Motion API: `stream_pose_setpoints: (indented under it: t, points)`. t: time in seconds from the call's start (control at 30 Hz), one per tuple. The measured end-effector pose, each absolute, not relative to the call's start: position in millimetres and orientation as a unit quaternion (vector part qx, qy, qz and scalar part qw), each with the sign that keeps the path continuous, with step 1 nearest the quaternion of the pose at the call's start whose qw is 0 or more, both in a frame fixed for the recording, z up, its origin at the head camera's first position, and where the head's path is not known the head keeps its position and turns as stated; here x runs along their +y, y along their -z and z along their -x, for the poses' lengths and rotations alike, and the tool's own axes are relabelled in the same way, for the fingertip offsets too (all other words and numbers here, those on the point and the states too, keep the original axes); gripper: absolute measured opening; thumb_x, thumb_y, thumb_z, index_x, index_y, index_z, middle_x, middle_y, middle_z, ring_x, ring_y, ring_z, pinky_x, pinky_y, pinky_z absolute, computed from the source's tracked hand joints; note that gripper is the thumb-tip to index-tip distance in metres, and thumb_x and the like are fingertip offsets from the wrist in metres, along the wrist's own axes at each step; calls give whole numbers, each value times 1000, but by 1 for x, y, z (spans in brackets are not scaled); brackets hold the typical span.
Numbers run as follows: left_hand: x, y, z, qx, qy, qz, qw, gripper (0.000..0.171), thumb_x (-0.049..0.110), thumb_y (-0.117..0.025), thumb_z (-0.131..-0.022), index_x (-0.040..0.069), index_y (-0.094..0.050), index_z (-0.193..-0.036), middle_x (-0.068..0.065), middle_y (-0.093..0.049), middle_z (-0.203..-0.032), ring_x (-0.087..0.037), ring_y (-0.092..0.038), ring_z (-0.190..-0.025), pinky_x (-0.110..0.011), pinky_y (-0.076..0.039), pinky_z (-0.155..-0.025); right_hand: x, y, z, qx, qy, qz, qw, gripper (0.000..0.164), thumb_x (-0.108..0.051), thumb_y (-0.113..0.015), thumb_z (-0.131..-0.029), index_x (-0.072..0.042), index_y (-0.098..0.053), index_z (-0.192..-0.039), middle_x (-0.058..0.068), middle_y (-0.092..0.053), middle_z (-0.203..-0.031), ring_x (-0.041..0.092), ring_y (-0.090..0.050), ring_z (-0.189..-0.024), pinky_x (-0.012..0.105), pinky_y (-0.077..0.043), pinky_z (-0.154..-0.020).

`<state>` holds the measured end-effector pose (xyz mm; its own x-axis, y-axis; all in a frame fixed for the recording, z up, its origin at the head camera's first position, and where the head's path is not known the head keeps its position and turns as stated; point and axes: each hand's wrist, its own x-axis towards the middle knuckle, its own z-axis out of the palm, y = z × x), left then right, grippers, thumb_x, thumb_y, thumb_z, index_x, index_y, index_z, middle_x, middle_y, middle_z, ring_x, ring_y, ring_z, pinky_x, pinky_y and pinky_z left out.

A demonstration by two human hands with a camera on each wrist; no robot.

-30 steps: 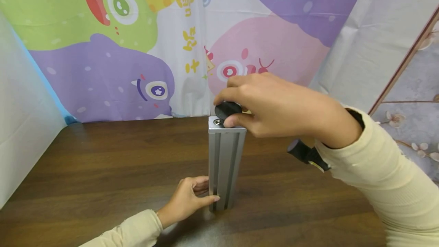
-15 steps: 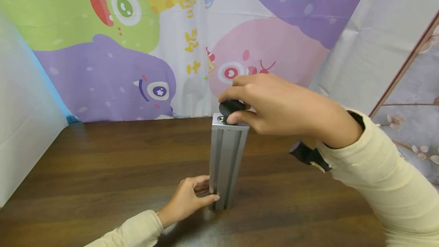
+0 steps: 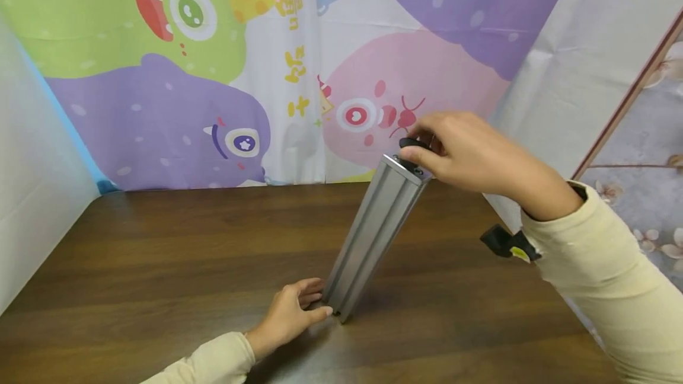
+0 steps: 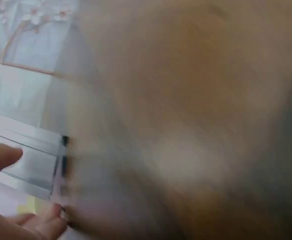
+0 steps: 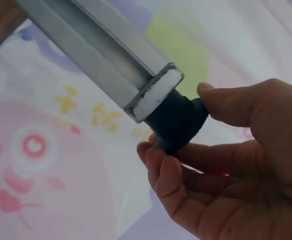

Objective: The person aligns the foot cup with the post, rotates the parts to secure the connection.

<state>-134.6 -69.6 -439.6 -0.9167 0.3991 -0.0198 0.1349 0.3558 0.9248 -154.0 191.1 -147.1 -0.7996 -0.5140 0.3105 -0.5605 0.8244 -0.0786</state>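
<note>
A silver aluminium extrusion bar [image 3: 373,230] leans to the right in the head view, its lower end close over the wooden table. My right hand [image 3: 469,150] pinches the black knob [image 5: 176,122] on the bar's upper end between thumb and fingers. In the right wrist view the knob meets a metal end plate [image 5: 158,95]. Down at the bar's foot is my left hand [image 3: 290,313], thumb and fingers spread loosely, fingertips right at the bar's lower edge. The left wrist view is largely blurred, though the bar [image 4: 28,160] shows between thumb and fingers.
A brown wooden table [image 3: 187,265] lies under the work. Behind it hangs a curtain [image 3: 299,153] with cartoon figures, and a white sheet [image 3: 42,176] closes off the left. The black wrist camera [image 3: 509,243] juts from the right sleeve.
The bar has gone from nearly upright to a clear lean to the right. My right hand has moved right with the knob; my left hand's grip at the foot has loosened.
</note>
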Motion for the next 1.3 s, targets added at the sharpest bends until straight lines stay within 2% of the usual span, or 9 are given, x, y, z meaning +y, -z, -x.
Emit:
stream_pose_setpoints:
  t: [0.27, 0.37, 0.47, 0.63, 0.87, 1.03, 1.13, 1.3]
  points:
    - [-70, 427, 138, 726, -647, -66, 224, 56, 23, -51, -100, -21, -38, -131, -34, -51, -130, -44, -51, -120, -56, -42, -104, 231, 160, 161, -969, -131, -189, 92, 35, -34, -58, -97, -3, -65, -112, 8, -68, -96, 21, -61, -86, 41, -51, -76]
    - [-68, 427, 139, 684, -677, -57, 265, 58, 25, -44, -102, -23, -33, -133, -38, -44, -134, -47, -46, -125, -55, -39, -107, 248, 170, 163, -974, -132, -168, 75, 41, -36, -53, -98, -1, -64, -115, 12, -69, -101, 26, -63, -92, 46, -51, -79]
    - [-66, 427, 139, 662, -693, -47, 283, 60, 24, -40, -103, -24, -27, -135, -40, -38, -137, -49, -40, -128, -55, -37, -108, 264, 181, 164, -977, -135, -154, 63, 46, -38, -49, -100, 3, -63, -117, 17, -68, -103, 30, -62, -95, 49, -51, -80]
    - [-65, 423, 137, 643, -719, 1, 262, 56, 19, -39, -101, -24, -25, -136, -43, -33, -138, -50, -36, -130, -54, -36, -110, 285, 203, 164, -977, -176, -114, 41, 51, -39, -47, -101, 6, -60, -120, 20, -67, -104, 30, -63, -92, 49, -51, -79]
    - [-83, 417, 139, 618, -748, 69, 229, 50, 14, -35, -98, -23, -29, -132, -43, -29, -140, -52, -31, -132, -55, -27, -114, 297, 246, 164, -960, -269, -78, 20, 50, -37, -48, -101, 7, -57, -123, 12, -66, -92, 18, -57, -79, 27, -49, -63]
    - [-109, 408, 150, 629, -743, 73, 217, 54, 12, -36, -97, -24, -21, -134, -44, -21, -143, -53, -21, -136, -54, -19, -117, 293, 293, 169, -938, -337, -72, 31, 46, -30, -52, -100, 11, -58, -120, 16, -69, -92, 14, -62, -77, 22, -52, -63]
    - [-124, 400, 159, 642, -733, 70, 215, 57, 10, -36, -96, -24, -15, -136, -45, -16, -145, -52, -17, -138, -53, -17, -118, 287, 326, 172, -919, -391, -55, 26, 45, -26, -52, -100, 15, -57, -120, 23, -69, -98, 19, -67, -80, 24, -56, -69]
    - [-142, 387, 176, 676, -704, 59, 207, 57, 11, -34, -97, -23, -15, -139, -42, -14, -148, -49, -17, -139, -51, -18, -119, 274, 375, 180, -891, -454, -1, 18, 45, -22, -50, -102, 17, -54, -122, 32, -62, -112, 32, -68, -92, 37, -58, -84]
